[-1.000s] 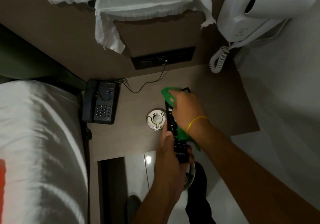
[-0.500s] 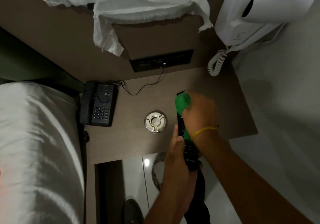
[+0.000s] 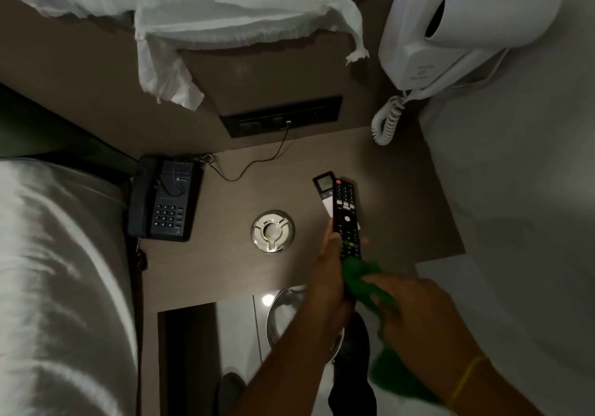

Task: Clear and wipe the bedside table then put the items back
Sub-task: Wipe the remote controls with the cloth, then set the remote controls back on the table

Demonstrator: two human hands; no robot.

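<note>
A black remote control (image 3: pixel 346 219) is held just right of the frame's centre, its long axis running almost straight up and down the picture, the top end with the red power button pointing toward the upper edge and tilted a little to the left. Its lower end is gripped by the left hand (image 3: pixel 331 274), whose fingers are closed around it. Behind it, partly covered, a second remote with a small screen and a white body (image 3: pixel 324 190) is seen; whether it is held as well or lies on the table (image 3: pixel 402 209) cannot be told. A green cloth (image 3: pixel 363 283) is bunched in the right hand (image 3: pixel 415 316), which is closed on it at the lower right and touches the black remote's lower end; a yellow band (image 3: pixel 463 383) is worn on that wrist. To the left on the table stands a round metal ashtray (image 3: pixel 272 231), and farther left a dark desk telephone (image 3: pixel 165 198). A white wall-mounted handset with a coiled cord (image 3: pixel 457 26) is seen at upper right, white fabric (image 3: pixel 193 10) across the top, and a bed (image 3: pixel 54 287) at the left.
</note>
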